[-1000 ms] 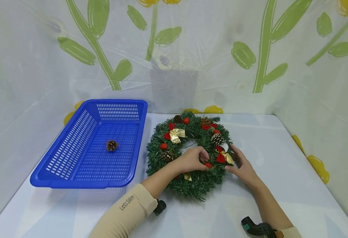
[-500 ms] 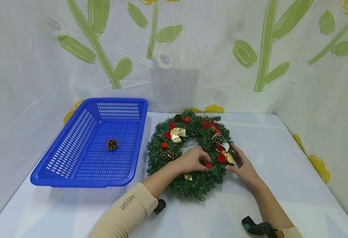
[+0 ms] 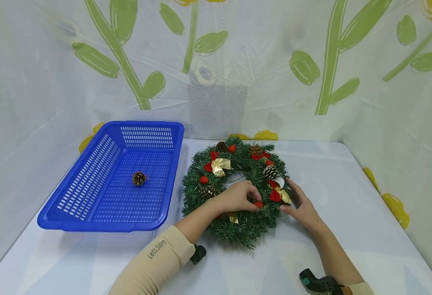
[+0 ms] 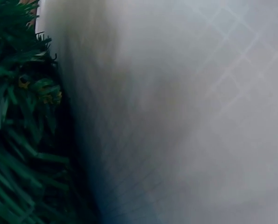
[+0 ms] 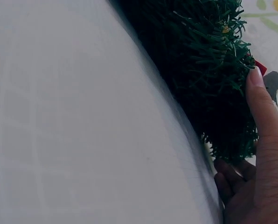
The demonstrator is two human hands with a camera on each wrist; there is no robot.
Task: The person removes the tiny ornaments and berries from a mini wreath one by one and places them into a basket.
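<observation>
A green Christmas wreath [image 3: 238, 231] lies on the table, dressed with pine cones, red berries, and red and gold bows. My left hand [image 3: 236, 197] reaches over its near side, fingers curled and pinching at a red berry [image 3: 259, 204]; the exact fingertip contact is partly hidden. On the wreath's right edge, my right hand [image 3: 301, 208] grips with the thumb above and fingers below, beside a red and gold bow [image 3: 279, 193]. In the right wrist view the thumb [image 5: 262, 105] presses the greenery. The left wrist view shows only wreath needles [image 4: 22, 140] and blurred tabletop.
A blue plastic basket [image 3: 169, 172] stands to the left of the wreath, with one pine cone [image 3: 139, 178] inside. Behind the table [image 3: 349, 184] rises a white curtain [image 3: 260, 73] printed with green stems. Wrist cameras [image 3: 321, 282] sit on both arms.
Both hands stay in the same places on the wreath. The left fingers shift very slightly at the red berry.
</observation>
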